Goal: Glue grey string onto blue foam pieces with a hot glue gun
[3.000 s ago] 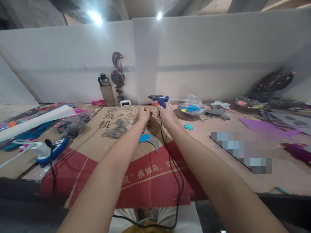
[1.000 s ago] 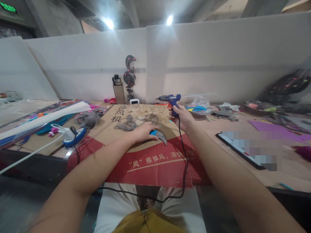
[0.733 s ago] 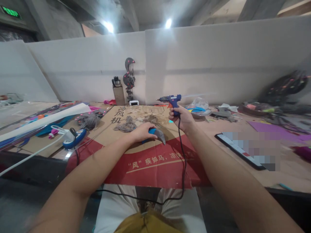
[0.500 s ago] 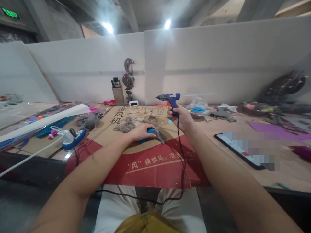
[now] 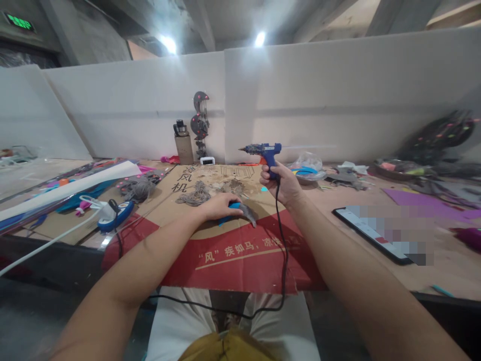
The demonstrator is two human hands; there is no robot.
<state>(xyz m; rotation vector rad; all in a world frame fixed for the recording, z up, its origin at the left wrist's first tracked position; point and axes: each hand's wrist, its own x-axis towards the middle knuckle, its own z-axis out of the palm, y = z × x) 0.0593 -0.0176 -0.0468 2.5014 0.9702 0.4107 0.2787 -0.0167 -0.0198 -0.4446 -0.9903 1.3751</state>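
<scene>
My right hand (image 5: 281, 183) is wrapped round the handle of a blue hot glue gun (image 5: 267, 150), raised above the table with its nozzle facing left. A long clear glue stick sticks out of its back, and its black cord (image 5: 282, 240) hangs down across my lap. Low over the cardboard, my left hand (image 5: 222, 206) grips a curved piece (image 5: 247, 213), blue at the hand and wrapped in grey toward its tip. Part of that piece is hidden by my fingers. Just beyond my left hand lies loose grey yarn (image 5: 195, 194).
A printed cardboard sheet (image 5: 233, 265) covers the table before me. At left are a power strip (image 5: 115, 216), a grey yarn ball (image 5: 140, 188) and a white roll (image 5: 75, 190). A bottle (image 5: 183, 148) stands behind. At right lie a phone (image 5: 370, 235) and purple sheets (image 5: 424, 203).
Almost nothing differs. Both hands keep their holds, and the whole view has shifted very slightly.
</scene>
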